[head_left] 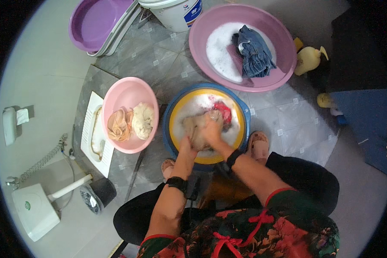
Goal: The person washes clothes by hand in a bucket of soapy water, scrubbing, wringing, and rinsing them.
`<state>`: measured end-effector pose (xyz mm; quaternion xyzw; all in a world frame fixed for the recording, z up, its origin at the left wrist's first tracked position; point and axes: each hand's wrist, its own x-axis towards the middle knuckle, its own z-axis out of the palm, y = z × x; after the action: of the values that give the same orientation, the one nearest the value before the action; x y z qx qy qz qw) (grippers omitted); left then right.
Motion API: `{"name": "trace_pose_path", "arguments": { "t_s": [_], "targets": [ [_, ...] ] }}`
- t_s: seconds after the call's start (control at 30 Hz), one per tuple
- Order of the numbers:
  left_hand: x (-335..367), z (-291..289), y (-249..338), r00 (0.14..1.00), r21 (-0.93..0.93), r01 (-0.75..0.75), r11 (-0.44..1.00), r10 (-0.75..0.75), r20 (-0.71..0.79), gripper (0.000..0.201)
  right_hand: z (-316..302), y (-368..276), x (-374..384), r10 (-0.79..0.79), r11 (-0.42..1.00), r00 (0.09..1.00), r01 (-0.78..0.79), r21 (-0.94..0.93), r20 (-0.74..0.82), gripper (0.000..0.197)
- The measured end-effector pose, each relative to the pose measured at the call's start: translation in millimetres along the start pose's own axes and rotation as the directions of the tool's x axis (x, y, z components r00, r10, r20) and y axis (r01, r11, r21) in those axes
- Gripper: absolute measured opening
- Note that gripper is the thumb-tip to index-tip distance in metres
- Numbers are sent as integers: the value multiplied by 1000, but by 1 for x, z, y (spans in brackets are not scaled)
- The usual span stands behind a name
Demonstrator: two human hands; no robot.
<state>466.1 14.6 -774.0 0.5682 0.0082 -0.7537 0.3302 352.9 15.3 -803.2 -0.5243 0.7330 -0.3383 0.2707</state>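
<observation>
In front of me is a round basin with a blue outside and a yellow inner rim [174, 107], holding sudsy water. My left hand [189, 144] grips the near left side of a wet beige cloth [194, 124] in it. Pressed onto the same cloth from the right is my right hand [212, 129], its fingers closed on it and somewhat blurred. What kind of garment the cloth is, I cannot tell. Beside my right fingers a red cloth [222, 112] lies in the suds, next to something dark.
A pink basin [120, 88] at left holds peach and cream cloths, beside a squat toilet [90, 124]. Far right, a large mauve basin [202, 51] contains foam, a washboard and denim [257, 53]. A white bucket [167, 15], purple basin [79, 26] and yellow pump bottle [307, 60] stand around.
</observation>
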Motion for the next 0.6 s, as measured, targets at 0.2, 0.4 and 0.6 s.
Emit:
{"name": "trace_pose_path", "arguments": {
  "t_s": [0.2,0.4,0.6],
  "targets": [
    [-21,-26,36,999,17,-50,999,50,-11,45,-3,-64,-12,-31,974,999,27,224,15,35],
    [-33,10,53,955,388,-195,901,264,-133,48,-34,17,21,101,995,976,-96,33,-193,38],
    [-21,10,30,667,769,-231,-596,478,571,69,-75,14,45,283,907,920,-164,-387,272,45]
  ]
}}
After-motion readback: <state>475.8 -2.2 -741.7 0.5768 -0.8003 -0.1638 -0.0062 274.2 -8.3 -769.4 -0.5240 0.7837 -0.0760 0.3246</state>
